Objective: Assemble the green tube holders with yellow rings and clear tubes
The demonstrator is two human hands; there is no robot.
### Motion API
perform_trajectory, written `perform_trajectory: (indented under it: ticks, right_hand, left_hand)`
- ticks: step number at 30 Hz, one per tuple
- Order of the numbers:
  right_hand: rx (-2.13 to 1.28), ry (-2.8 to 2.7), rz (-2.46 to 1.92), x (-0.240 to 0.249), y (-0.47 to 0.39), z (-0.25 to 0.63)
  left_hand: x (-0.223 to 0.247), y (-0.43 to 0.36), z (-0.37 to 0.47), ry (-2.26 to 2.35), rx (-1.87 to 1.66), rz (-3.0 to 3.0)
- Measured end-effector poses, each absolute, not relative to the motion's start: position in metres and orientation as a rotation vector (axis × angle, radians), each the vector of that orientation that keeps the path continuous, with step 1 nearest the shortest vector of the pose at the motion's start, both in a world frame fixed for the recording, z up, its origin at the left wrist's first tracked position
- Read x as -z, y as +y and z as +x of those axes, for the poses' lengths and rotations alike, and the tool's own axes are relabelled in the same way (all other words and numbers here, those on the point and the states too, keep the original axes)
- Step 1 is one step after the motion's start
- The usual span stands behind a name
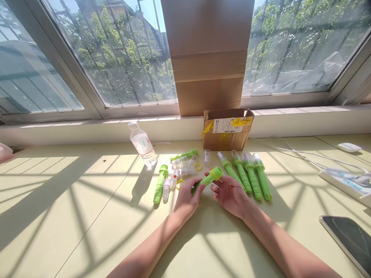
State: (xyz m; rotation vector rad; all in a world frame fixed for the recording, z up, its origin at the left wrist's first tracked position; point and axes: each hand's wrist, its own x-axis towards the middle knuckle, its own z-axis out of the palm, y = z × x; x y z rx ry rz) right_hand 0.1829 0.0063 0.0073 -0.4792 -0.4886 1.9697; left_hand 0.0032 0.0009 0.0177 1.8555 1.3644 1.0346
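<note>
A green plastic tube-shaped handle (213, 175) with a wide threaded end is held slanting above the table, threaded end up to the right. My left hand (188, 197) is closed around its lower part, thumb on top. At the neck below the threaded end, my right hand (232, 195) holds it with curled fingers, partly hidden behind it. Left of my hands lie another green handle (160, 185), small clear capped tubes (166, 189) and a yellow ring (180, 184). Several green handles with clear tips (255, 177) lie side by side to the right of my right hand.
Behind the parts stand a water bottle (142, 144) and an open cardboard box (227, 133). A second yellow ring (198, 166) and a clear cup (206, 157) lie before the box. To the right are a power strip (348, 183), cables and a phone (348, 239).
</note>
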Motion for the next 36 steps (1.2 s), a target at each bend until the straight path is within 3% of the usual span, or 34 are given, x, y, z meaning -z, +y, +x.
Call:
perform_trajectory:
  ticks: [24, 36]
  right_hand:
    - [-2.048, -0.531, -0.425, -0.008, 0.002, 0.178]
    - [-1.990, -0.501, -0.500, -0.007, 0.007, 0.180]
  left_hand:
    - [-0.006, 0.001, 0.001, 1.447, -1.190, 1.946]
    - [-0.013, 0.003, 0.003, 1.374, -1.053, 1.937]
